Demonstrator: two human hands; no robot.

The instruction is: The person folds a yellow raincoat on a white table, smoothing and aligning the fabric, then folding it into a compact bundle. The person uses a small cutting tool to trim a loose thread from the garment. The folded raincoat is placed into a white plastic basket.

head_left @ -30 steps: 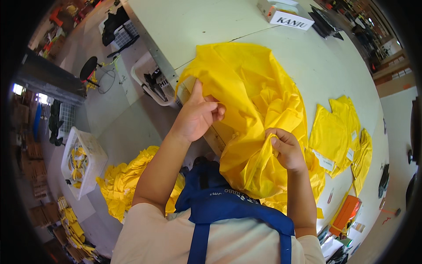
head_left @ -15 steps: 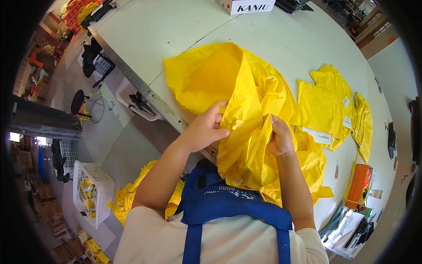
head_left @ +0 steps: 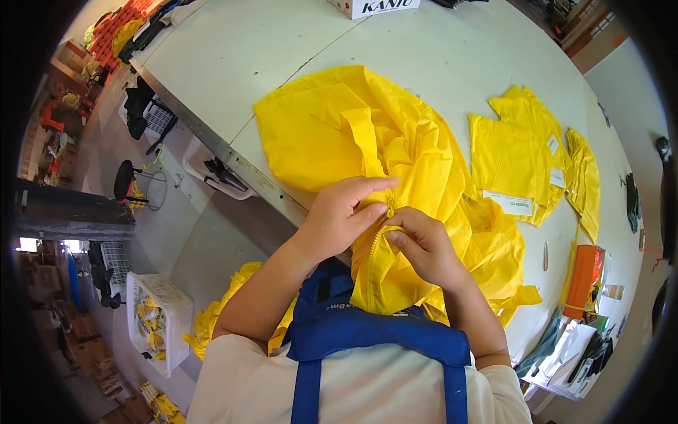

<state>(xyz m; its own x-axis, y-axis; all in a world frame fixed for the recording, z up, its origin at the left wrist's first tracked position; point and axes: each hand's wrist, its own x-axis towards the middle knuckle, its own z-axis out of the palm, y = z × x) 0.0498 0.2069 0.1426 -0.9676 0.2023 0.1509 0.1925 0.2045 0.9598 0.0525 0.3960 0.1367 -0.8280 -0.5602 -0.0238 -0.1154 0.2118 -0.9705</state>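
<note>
A yellow coated garment (head_left: 304,145), crumpled like a rain jacket, lies over the table's near edge and hangs toward my blue apron (head_left: 367,332). Its yellow zipper (head_left: 369,268) curves down the front, with a slider (head_left: 390,205) near the top of the joined stretch. My left hand (head_left: 342,215) grips the zipper edge beside the slider, thumb below and index finger stretched above it. Just right of the slider, my right hand (head_left: 424,247) pinches the other zipper edge, fingers curled. Some fingertips are hidden by cloth.
Folded yellow garments (head_left: 508,155) with white labels lie on the table (head_left: 282,42) to the right. Beyond them sit an orange box (head_left: 580,275) and papers. A white crate (head_left: 173,318) and yellow cloth are on the floor at left. A white box (head_left: 374,7) stands at the far edge.
My right hand has moved left and down to the slider, bringing the two zipper edges together. My left hand has shifted slightly right. The garment's open top has folded over.
</note>
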